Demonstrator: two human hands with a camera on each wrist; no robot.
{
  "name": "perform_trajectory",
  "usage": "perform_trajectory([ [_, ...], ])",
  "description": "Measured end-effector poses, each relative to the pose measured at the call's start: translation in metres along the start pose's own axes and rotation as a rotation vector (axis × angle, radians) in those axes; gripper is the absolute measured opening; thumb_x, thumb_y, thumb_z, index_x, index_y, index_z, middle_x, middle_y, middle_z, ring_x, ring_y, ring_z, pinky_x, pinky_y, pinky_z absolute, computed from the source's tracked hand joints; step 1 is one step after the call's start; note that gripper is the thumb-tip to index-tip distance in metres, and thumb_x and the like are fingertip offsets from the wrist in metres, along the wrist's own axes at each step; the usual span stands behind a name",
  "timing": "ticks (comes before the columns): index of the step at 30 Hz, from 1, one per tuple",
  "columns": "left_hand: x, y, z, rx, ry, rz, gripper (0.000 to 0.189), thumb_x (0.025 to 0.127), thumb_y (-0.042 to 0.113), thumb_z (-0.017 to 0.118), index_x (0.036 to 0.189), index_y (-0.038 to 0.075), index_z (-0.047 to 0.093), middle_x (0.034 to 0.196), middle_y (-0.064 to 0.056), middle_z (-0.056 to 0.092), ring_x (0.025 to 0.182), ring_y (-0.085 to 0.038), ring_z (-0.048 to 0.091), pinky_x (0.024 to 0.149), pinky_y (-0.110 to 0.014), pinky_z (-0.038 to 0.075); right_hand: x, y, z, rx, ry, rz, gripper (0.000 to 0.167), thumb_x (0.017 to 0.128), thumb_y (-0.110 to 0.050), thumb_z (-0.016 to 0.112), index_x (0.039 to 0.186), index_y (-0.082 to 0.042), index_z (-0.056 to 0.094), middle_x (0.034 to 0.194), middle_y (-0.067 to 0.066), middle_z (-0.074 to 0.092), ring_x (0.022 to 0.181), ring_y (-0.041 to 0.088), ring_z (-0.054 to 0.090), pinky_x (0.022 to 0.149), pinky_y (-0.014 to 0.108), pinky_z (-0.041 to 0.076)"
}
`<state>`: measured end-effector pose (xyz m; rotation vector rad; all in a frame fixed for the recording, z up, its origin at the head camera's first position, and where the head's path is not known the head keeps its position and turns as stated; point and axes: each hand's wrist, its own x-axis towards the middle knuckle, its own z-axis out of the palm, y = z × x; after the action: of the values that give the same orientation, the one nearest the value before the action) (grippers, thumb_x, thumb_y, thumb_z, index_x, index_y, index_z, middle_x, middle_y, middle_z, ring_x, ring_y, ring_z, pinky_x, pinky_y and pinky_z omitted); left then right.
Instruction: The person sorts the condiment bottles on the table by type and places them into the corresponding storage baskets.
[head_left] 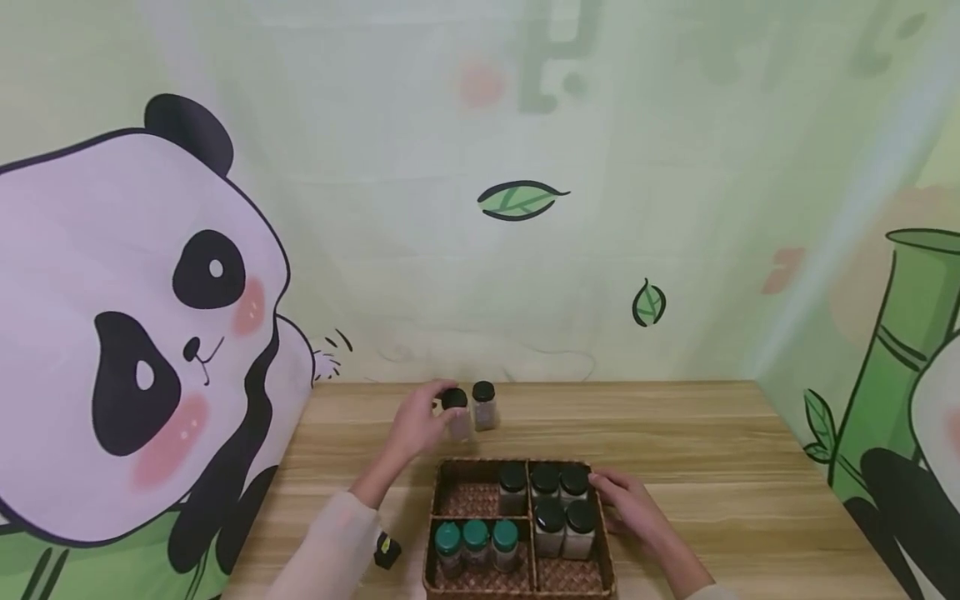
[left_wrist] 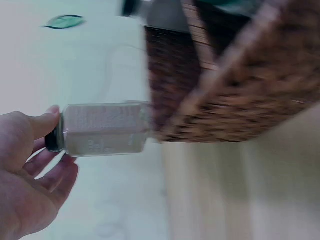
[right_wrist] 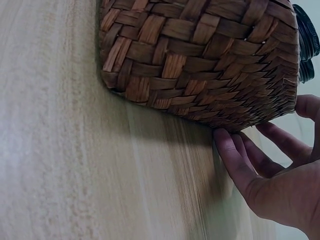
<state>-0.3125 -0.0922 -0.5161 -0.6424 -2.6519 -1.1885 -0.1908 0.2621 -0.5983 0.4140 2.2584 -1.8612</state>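
My left hand (head_left: pixel 416 421) grips a clear jar (left_wrist: pixel 105 129) by its black lid, behind the woven basket (head_left: pixel 570 577). The jar is upright in the head view, and its contents look pale. Another black-lidded jar (head_left: pixel 484 408) stands on the table just right of it. At the basket's right side is my right hand (head_left: pixel 633 508), its fingers touching the outer wall (right_wrist: pixel 200 60) near the back corner. Inside the basket, a black-lidded jar (head_left: pixel 513 490) sits in the back left compartment, three teal-capped jars (head_left: pixel 476 542) in the front left, and several black-lidded jars (head_left: pixel 550 529) along the right.
The wood-grain table (head_left: pixel 690 433) runs back to a printed backdrop (head_left: pixel 420 275) with pandas, leaves and bamboo. A small black item (head_left: pixel 387 550) shows beside the left sleeve (head_left: pixel 330 546). Upright dividers (head_left: pixel 480 517) split the basket.
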Motion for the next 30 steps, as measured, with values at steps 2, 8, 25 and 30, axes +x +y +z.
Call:
perform_trajectory([
  [2, 0.000, 0.010, -0.009, -0.021, -0.014, 0.011, 0.048, 0.097, 0.018, 0.080, 0.140, 0.003, 0.066, 0.135, -0.015, 0.068, 0.119, -0.032, 0.066, 0.099, -0.048, 0.057, 0.000, 0.001, 0.000, 0.000, 0.007, 0.004, 0.050, 0.106, -0.037, 0.063, 0.136, 0.003, 0.065, 0.141, 0.025, 0.061, 0.120, 0.034, 0.065, 0.077, 0.046, 0.061],
  [8, -0.007, 0.043, -0.028, -0.013, -0.055, 0.045, 0.047, 0.096, 0.023, 0.082, 0.138, 0.007, 0.069, 0.133, -0.011, 0.069, 0.118, -0.028, 0.067, 0.101, -0.045, 0.057, -0.001, 0.002, 0.000, 0.003, 0.009, 0.003, 0.051, 0.105, -0.038, 0.064, 0.136, 0.003, 0.065, 0.144, 0.026, 0.060, 0.123, 0.037, 0.063, 0.078, 0.046, 0.062],
  [25, -0.055, 0.065, -0.015, 0.017, -0.257, 0.132, 0.043, 0.097, 0.026, 0.081, 0.135, 0.010, 0.071, 0.131, -0.009, 0.070, 0.120, -0.027, 0.068, 0.098, -0.046, 0.059, 0.000, 0.004, 0.000, -0.015, 0.009, -0.012, 0.054, 0.107, -0.039, 0.062, 0.140, 0.005, 0.062, 0.146, 0.029, 0.057, 0.125, 0.040, 0.062, 0.077, 0.046, 0.061],
  [30, -0.061, 0.051, -0.001, 0.046, -0.263, 0.153, 0.043, 0.096, 0.026, 0.082, 0.134, 0.010, 0.071, 0.133, -0.009, 0.072, 0.120, -0.026, 0.069, 0.098, -0.043, 0.059, -0.004, 0.002, 0.000, -0.025, 0.011, -0.023, 0.053, 0.106, -0.038, 0.063, 0.139, 0.004, 0.064, 0.147, 0.028, 0.057, 0.128, 0.041, 0.062, 0.074, 0.043, 0.061],
])
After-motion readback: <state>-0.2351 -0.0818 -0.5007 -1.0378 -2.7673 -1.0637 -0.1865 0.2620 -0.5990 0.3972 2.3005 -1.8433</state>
